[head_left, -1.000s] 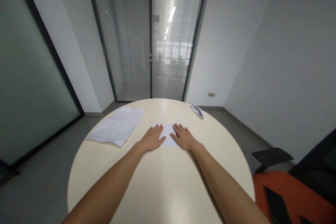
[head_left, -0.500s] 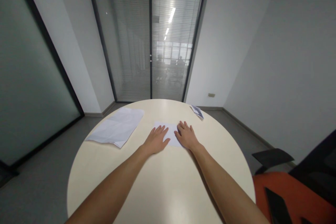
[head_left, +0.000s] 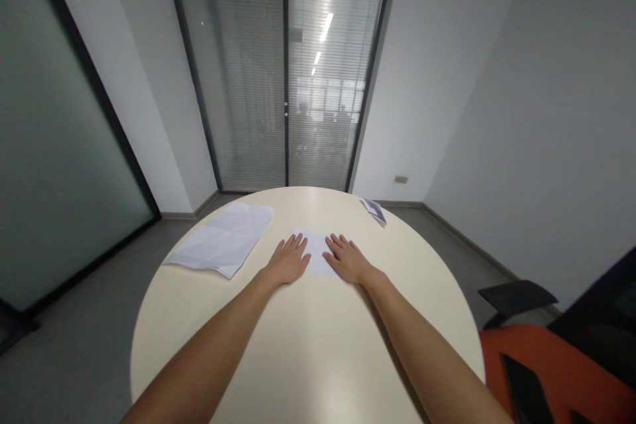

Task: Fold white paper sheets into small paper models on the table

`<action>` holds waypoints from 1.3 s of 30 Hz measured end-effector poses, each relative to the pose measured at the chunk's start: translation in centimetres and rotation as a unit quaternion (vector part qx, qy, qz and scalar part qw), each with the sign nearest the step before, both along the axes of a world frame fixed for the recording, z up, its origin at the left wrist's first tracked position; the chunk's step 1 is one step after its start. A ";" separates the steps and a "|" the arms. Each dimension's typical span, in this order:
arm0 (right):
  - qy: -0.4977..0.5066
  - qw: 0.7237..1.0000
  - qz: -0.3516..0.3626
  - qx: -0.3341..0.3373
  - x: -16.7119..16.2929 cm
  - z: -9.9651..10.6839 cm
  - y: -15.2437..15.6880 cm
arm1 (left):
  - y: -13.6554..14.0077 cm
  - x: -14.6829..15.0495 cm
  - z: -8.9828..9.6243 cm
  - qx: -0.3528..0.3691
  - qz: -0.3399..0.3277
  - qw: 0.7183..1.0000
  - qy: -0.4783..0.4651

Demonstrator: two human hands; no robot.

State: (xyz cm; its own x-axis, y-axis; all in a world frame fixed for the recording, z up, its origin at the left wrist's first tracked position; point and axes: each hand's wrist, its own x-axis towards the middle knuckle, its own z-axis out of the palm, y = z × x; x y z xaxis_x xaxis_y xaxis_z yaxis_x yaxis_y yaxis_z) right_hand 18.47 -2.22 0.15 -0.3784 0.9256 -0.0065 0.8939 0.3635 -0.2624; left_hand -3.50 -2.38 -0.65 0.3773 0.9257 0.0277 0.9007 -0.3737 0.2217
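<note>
A small white sheet of paper (head_left: pixel 317 254) lies flat on the round cream table (head_left: pixel 298 358). My left hand (head_left: pixel 288 260) rests palm down at the sheet's left edge, fingers stretched forward and thumb out to the side. Over the sheet's right part lies my right hand (head_left: pixel 346 260), also palm down with its fingers spread. Each hand covers some of the paper, so its side edges are partly hidden. Neither hand grips anything.
Large creased white sheets (head_left: pixel 223 238) lie on the table's left side. A folded printed leaflet (head_left: pixel 373 211) sits near the far right edge. An orange chair (head_left: pixel 551 364) with black armrests stands at the right. Beyond the table is a glass door with blinds (head_left: pixel 253 93).
My left hand has slid left over the paper. My right hand has shifted slightly left across the sheet, its fingers now pointing more to the left.
</note>
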 end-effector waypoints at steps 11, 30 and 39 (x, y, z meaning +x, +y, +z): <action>-0.017 0.995 -0.064 0.077 1.4 1.3 0.0 | -1.9 1.1 1.4 0.097 0.051 0.994 0.015; 0.009 0.993 -0.006 0.117 2.0 0.8 0.7 | 0.2 -0.3 0.5 0.100 -0.009 0.993 -0.064; 0.008 0.986 -0.077 0.150 3.0 0.7 1.0 | -0.8 -0.4 1.1 0.055 -0.137 0.985 -0.090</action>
State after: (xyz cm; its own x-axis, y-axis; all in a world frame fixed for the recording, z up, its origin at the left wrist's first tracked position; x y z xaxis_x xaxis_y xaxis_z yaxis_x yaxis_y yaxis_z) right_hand 21.48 -1.21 0.90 -0.2311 0.9312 0.2817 0.9411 0.2874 -0.1780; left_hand -3.85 -3.23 0.47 0.5929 0.7769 0.2119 0.7117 -0.6287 0.3136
